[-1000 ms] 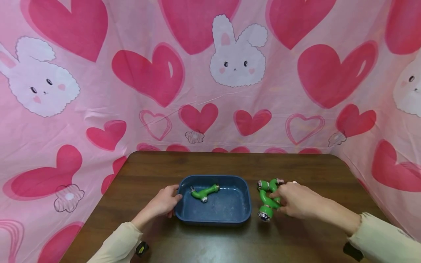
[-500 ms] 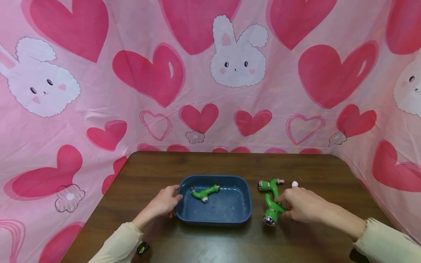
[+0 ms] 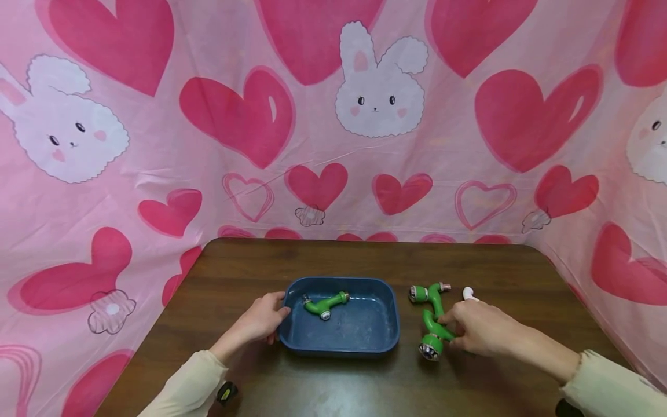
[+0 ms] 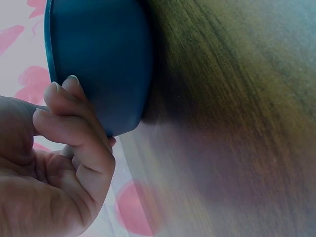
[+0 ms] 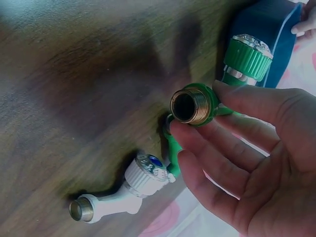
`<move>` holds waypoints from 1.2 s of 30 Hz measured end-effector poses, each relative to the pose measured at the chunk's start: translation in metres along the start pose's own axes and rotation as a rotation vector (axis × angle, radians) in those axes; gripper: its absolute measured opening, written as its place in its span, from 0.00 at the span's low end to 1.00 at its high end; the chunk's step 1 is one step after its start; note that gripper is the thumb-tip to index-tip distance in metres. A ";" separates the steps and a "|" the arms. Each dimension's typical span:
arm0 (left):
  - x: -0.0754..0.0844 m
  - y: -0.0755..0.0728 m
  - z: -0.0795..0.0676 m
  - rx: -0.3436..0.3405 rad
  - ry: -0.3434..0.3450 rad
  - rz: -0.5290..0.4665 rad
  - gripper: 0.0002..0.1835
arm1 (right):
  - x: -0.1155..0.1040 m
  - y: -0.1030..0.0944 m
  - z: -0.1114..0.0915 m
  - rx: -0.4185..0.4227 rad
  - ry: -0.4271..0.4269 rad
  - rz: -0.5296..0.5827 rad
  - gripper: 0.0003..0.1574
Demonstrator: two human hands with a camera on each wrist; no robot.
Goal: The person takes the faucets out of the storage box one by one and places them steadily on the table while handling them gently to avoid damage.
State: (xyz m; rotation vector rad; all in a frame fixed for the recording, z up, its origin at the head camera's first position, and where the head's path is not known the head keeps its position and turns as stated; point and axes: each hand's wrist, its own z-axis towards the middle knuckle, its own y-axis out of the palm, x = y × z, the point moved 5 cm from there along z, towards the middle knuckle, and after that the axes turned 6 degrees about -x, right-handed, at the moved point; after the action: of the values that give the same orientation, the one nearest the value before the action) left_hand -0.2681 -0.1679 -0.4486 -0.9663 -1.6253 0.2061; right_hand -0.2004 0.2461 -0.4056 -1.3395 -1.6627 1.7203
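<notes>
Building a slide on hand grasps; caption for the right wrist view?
Right hand pinching a green tap near its threaded end, white tap lying nearby.

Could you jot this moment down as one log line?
left hand: holds blue tray; right hand: pinches green faucet; in tray: second green faucet; on table: third green faucet, white faucet

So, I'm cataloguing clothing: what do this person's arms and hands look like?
The left sleeve and right sleeve are loose and cream. The left hand and right hand are gloveless. A black item with a yellow mark shows beside the left sleeve.
</notes>
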 end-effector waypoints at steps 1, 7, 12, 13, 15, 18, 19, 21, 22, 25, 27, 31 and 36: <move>0.000 0.000 0.000 0.000 0.000 0.000 0.28 | 0.001 0.001 0.000 0.000 0.002 -0.003 0.18; 0.000 0.000 0.000 -0.006 -0.005 -0.007 0.28 | 0.007 0.006 0.002 0.006 0.012 -0.026 0.20; 0.000 0.000 0.000 -0.008 -0.007 -0.004 0.28 | 0.010 0.012 0.005 -0.001 -0.006 -0.025 0.19; -0.001 0.000 0.000 -0.007 -0.008 -0.002 0.28 | 0.010 0.012 0.005 0.002 -0.019 -0.031 0.18; -0.001 0.000 0.000 -0.008 -0.008 0.000 0.28 | 0.011 0.013 0.006 0.004 -0.033 -0.036 0.18; -0.002 0.000 0.000 -0.010 -0.011 0.000 0.29 | 0.013 0.015 0.007 0.006 -0.043 -0.040 0.18; -0.002 0.000 0.000 -0.011 -0.012 -0.002 0.29 | 0.014 0.015 0.007 0.006 -0.041 -0.040 0.18; -0.002 0.000 0.000 -0.011 -0.013 -0.004 0.29 | 0.015 0.017 0.007 0.007 -0.034 -0.036 0.18; -0.002 0.000 0.000 -0.010 -0.011 -0.005 0.29 | 0.016 0.017 0.007 0.007 -0.030 -0.034 0.18; -0.002 0.000 0.000 -0.009 -0.005 -0.008 0.29 | 0.017 0.020 0.007 0.001 -0.021 -0.025 0.17; -0.001 0.000 0.000 -0.008 -0.004 -0.008 0.29 | 0.018 0.021 0.007 -0.003 -0.020 -0.025 0.16; 0.000 0.000 -0.001 -0.006 -0.004 -0.006 0.28 | 0.019 0.023 0.007 0.002 -0.020 -0.030 0.17; 0.001 0.000 -0.001 -0.009 -0.002 -0.010 0.28 | 0.019 0.023 0.007 0.004 -0.015 -0.026 0.17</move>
State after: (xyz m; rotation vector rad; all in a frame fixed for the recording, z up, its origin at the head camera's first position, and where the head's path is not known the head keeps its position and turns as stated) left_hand -0.2674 -0.1681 -0.4476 -0.9645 -1.6336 0.1932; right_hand -0.2078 0.2529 -0.4347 -1.3002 -1.6769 1.7219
